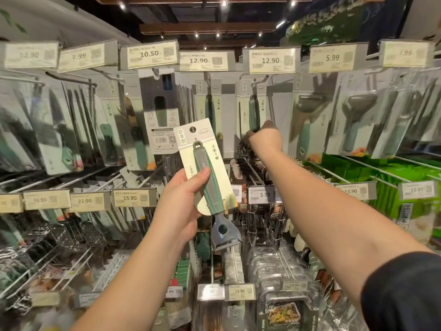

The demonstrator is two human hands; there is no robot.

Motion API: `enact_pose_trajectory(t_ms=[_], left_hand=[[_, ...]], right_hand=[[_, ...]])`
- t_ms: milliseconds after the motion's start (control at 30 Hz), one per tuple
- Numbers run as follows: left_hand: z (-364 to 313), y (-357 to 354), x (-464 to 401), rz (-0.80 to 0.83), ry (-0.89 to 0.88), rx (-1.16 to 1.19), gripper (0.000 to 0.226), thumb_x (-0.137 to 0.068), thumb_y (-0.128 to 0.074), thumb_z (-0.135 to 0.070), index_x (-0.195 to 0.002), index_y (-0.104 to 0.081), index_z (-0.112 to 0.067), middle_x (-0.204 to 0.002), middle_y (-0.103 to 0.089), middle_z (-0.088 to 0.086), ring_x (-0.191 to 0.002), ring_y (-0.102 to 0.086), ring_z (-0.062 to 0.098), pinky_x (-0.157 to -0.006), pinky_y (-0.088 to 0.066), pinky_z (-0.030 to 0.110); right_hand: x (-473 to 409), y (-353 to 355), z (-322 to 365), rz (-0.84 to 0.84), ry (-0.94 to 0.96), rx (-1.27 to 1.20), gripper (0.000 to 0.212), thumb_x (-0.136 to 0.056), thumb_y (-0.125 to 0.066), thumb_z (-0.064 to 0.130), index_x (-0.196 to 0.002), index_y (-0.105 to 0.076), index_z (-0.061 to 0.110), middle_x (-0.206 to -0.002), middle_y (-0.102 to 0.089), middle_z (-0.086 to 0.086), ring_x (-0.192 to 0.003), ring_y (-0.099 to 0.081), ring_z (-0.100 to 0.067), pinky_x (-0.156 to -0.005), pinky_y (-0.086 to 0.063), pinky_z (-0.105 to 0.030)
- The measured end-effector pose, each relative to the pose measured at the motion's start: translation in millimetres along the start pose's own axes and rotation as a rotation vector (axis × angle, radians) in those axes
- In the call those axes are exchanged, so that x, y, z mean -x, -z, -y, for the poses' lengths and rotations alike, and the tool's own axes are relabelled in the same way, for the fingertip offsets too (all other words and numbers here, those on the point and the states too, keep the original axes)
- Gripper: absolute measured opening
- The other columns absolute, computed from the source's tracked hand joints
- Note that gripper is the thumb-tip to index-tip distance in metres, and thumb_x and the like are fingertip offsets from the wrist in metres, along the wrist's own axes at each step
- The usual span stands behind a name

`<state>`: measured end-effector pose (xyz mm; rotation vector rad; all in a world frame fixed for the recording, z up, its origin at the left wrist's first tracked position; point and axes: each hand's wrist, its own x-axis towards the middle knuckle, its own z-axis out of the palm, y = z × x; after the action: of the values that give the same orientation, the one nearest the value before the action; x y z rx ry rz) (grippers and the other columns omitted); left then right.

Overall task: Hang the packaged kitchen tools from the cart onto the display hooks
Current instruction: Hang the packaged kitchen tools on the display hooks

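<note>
My left hand [182, 206] grips a packaged peeler [205, 168], a green and grey handle on a white card with a metal head below, held upright in front of the display. My right hand [263, 137] reaches far forward to the top row under the 12.90 tag [270, 60]. Its fingers touch a hanging pack with a green handle [254, 111]; they are partly hidden, so the grasp is unclear. The display hook [259, 80] above that pack carries several similar cards. The cart is out of view.
Rows of hooks hold packaged knives, peelers [307, 115] and graters, with price tags along each row. Long bare wire hooks [255, 168] jut out toward me at mid height. Green packets [381, 177] hang at the right; clear boxes [281, 266] sit lower down.
</note>
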<state>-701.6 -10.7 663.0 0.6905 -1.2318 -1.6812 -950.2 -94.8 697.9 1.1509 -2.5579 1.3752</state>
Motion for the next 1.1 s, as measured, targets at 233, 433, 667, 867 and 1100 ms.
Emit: enact_pose_trajectory(t_ms=[233, 433, 667, 867, 1100], left_hand=[[-1, 10, 3, -0.037, 0.0, 0.047, 0.025, -0.097, -0.061, -0.014, -0.122, -0.065, -0.016, -0.102, -0.078, 0.001, -0.082, -0.075, 0.014, -0.063, -0.062, 0.036], [-4, 16, 5, -0.053, -0.004, 0.022, 0.028, -0.097, -0.061, -0.015, -0.125, -0.066, -0.017, -0.109, -0.077, 0.003, -0.089, -0.074, 0.017, -0.077, -0.062, 0.044], [-5, 20, 6, -0.065, -0.01, 0.019, 0.024, -0.098, -0.06, -0.015, -0.121, -0.066, -0.018, -0.107, -0.077, 0.002, -0.085, -0.074, 0.015, -0.086, -0.058, 0.049], [-2, 21, 4, -0.042, 0.008, 0.017, 0.027, -0.097, -0.062, -0.015, -0.124, -0.065, -0.017, -0.11, -0.077, 0.004, -0.091, -0.074, 0.018, -0.081, -0.061, 0.047], [-1, 17, 5, -0.016, 0.005, 0.001, 0.025, -0.097, -0.061, -0.014, -0.121, -0.065, -0.018, -0.113, -0.076, 0.004, -0.107, -0.071, 0.026, -0.089, -0.057, 0.056]], right_hand=[[-16, -14, 5, 0.059, -0.015, 0.104, 0.05, -0.099, -0.053, 0.025, -0.142, -0.038, 0.005, -0.128, -0.056, -0.018, -0.098, -0.061, -0.034, -0.079, -0.056, -0.041], [-19, -23, 4, 0.058, 0.063, 0.18, 0.043, -0.101, -0.049, 0.015, -0.142, -0.041, 0.006, -0.141, -0.046, -0.017, -0.118, -0.057, -0.035, -0.088, -0.051, -0.034], [-18, -30, 0, 0.015, 0.08, 0.095, 0.048, -0.099, -0.055, 0.017, -0.143, -0.039, 0.007, -0.142, -0.044, -0.018, -0.122, -0.053, -0.035, -0.091, -0.048, -0.034], [7, -22, -1, -0.045, -0.023, -0.074, 0.07, -0.098, -0.057, 0.022, -0.155, -0.021, 0.005, -0.14, -0.05, -0.018, -0.116, -0.059, -0.033, -0.09, -0.053, -0.04], [132, 25, -3, 0.092, 0.193, -0.387, 0.027, -0.102, -0.052, 0.029, -0.122, -0.064, 0.016, -0.106, -0.065, 0.011, -0.076, -0.057, 0.003, -0.066, -0.049, -0.012]])
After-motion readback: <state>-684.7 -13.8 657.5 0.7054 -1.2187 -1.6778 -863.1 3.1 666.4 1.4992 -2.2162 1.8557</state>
